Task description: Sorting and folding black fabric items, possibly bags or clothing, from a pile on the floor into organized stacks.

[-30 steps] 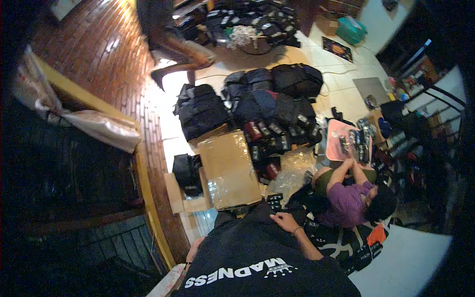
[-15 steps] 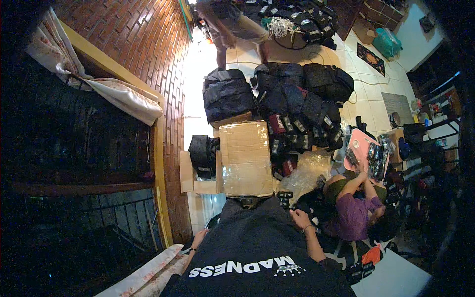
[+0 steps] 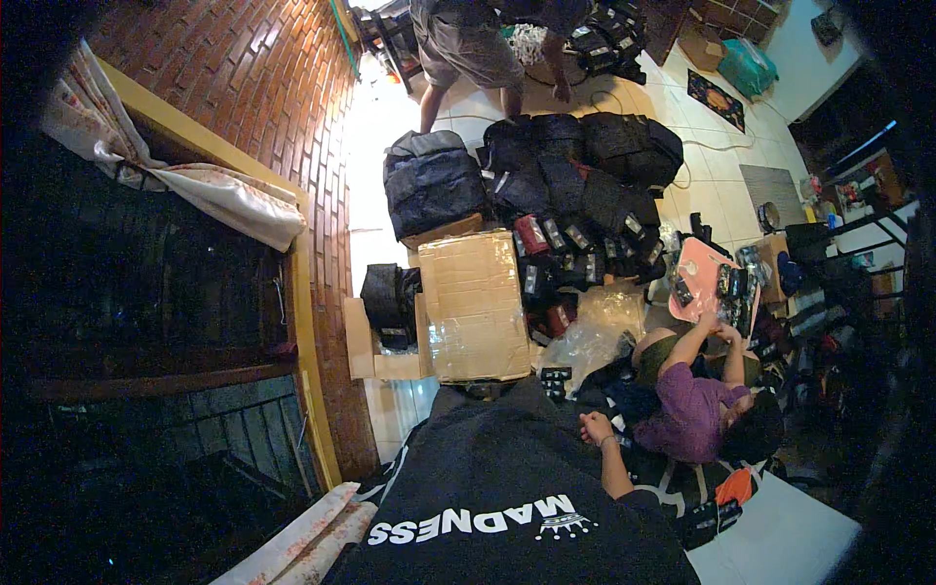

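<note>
Left hand just left view, can't tell its state; right hand [image 3: 596, 427] loosely half-open, off near-right corner of cardboard box [image 3: 473, 307]: no grip visible.

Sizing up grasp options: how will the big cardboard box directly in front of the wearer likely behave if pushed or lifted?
The cardboard box will probably stay fairly stiff, since its broad face looks flat. Glossy patches on that face suggest it could be slippery there. Its straight edges make rolling unlikely. Weight can't be judged: any contents are hidden.
</note>
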